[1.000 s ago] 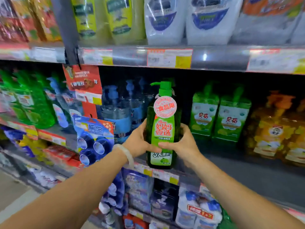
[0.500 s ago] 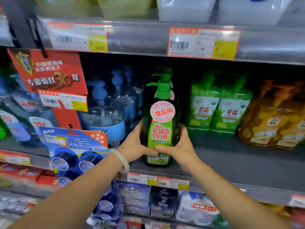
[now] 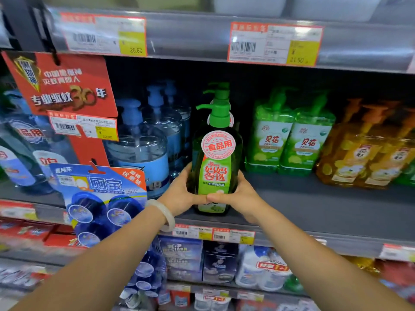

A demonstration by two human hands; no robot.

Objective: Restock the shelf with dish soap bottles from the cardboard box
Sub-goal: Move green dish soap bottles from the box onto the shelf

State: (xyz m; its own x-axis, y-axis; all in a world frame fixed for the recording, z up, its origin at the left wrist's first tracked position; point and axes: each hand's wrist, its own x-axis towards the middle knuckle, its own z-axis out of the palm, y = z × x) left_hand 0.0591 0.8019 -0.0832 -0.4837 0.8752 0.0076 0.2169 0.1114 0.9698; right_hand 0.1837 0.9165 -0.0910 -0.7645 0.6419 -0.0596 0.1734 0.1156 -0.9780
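Hands hold one tall green dish soap bottle (image 3: 216, 167) between them. It stands upright near the front of the grey shelf (image 3: 314, 212). The left hand (image 3: 179, 194) wraps around the left side of the bottle, and the right hand (image 3: 240, 194) wraps around the right side. Both thumbs lie across the front of the label, and their tips meet low on it. The other fingers curl behind the bottle, where I cannot see them. A pale bangle (image 3: 165, 215) sits on the left wrist.

The bottle has a green pump top and a round pink sticker on its neck. Another green pump (image 3: 219, 92) pokes up just behind it, so a second bottle of the same kind stands at the back.

Just to the left are clear blue pump bottles (image 3: 143, 144). To the right, a little apart, stand two square light green bottles (image 3: 289, 140), and past them some orange bottles (image 3: 363, 153). A red hanging sign (image 3: 65, 84) and a blue pack of round toilet blocks (image 3: 101, 198) hang at the left. Price tags (image 3: 275, 44) run along the edge of the shelf above.
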